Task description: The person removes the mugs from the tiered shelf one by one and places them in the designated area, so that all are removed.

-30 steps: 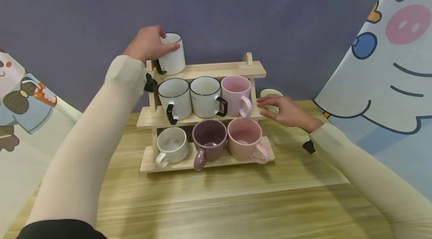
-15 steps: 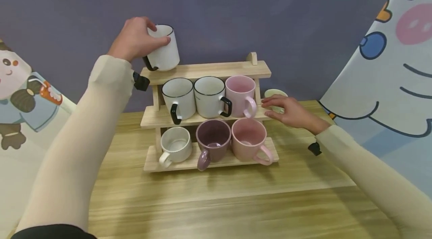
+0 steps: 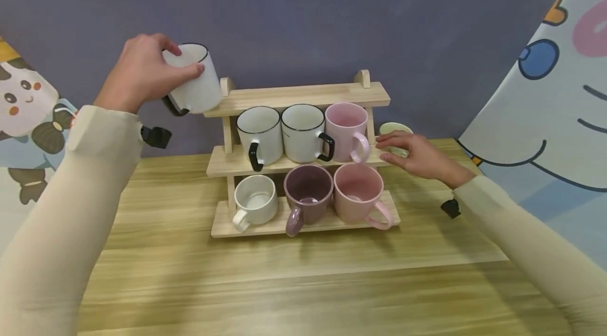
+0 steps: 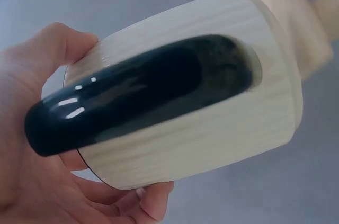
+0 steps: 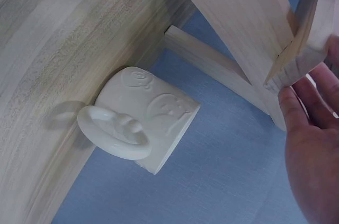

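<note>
My left hand (image 3: pixel 144 70) grips a white mug (image 3: pixel 201 86) by its rim, thumb outside and fingers over the far side. The mug has a black rim and handle, and it hangs tilted off the left end of the top shelf. In the left wrist view its black handle (image 4: pixel 143 91) faces the camera. My right hand (image 3: pixel 419 158) holds the right end of the middle shelf of a wooden three-tier rack (image 3: pixel 303 95). In the right wrist view, the fingers (image 5: pixel 294 108) touch the board's end (image 5: pixel 299 65).
Two white mugs (image 3: pixel 303 138) with black handles and a pink mug (image 3: pixel 342 141) fill the middle shelf. Below stand a small white cup (image 3: pixel 258 204), a purple mug (image 3: pixel 308 204) and a pink mug (image 3: pixel 358 196). A pale embossed mug (image 5: pixel 143 113) stands behind my right hand.
My left hand has lifted the white mug off the top shelf and carried it left past the shelf's end. The right hand stays at the rack. The head view has shifted slightly.
</note>
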